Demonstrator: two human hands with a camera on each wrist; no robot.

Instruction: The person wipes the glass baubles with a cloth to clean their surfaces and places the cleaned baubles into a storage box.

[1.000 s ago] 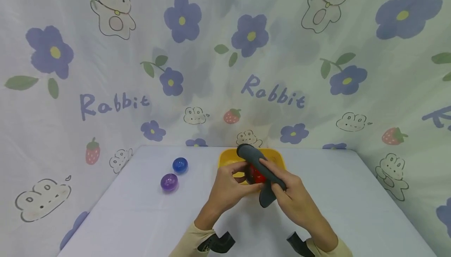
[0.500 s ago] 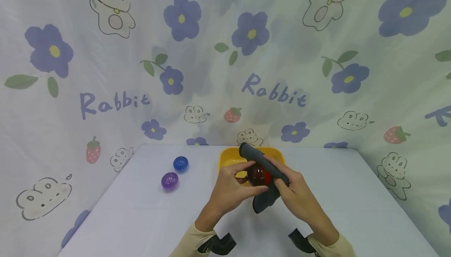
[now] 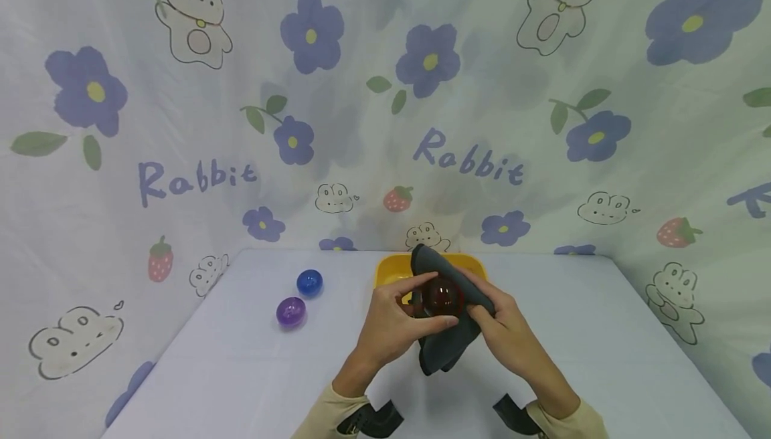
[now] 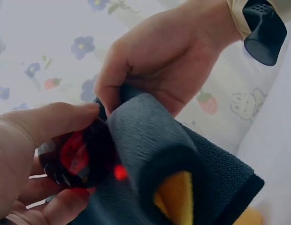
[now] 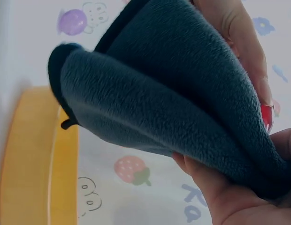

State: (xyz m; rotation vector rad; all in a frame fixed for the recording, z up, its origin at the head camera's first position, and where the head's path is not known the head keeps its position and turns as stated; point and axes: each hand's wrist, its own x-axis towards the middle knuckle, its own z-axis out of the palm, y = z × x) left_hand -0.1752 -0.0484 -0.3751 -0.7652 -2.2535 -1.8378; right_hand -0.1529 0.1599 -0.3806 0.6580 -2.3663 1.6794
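Note:
My left hand (image 3: 385,325) pinches a dark red see-through ball (image 3: 442,296) between thumb and fingers, in front of a yellow tub. A grey plush cloth (image 3: 447,346) with dark edging is gripped by my right hand (image 3: 502,335) and lies folded against the ball's right side. In the left wrist view the ball (image 4: 80,157) shows bright red patches, and the cloth (image 4: 145,124) curls up beside it. Most of the ball hides behind the cloth (image 5: 159,93) in the right wrist view; a red sliver shows near the left fingertips.
The yellow tub (image 3: 391,266) stands at the table's back edge, partly covered by hands and cloth. Left of it, a blue ball (image 3: 310,283) and a purple ball (image 3: 292,312) lie on the white table (image 3: 229,359). A rabbit-patterned curtain (image 3: 361,118) hangs behind.
The cloth's lower flap has swung left and down and spread out behind the ball. The ball shows more fully, darker than before. Both hands stay nearly in place.

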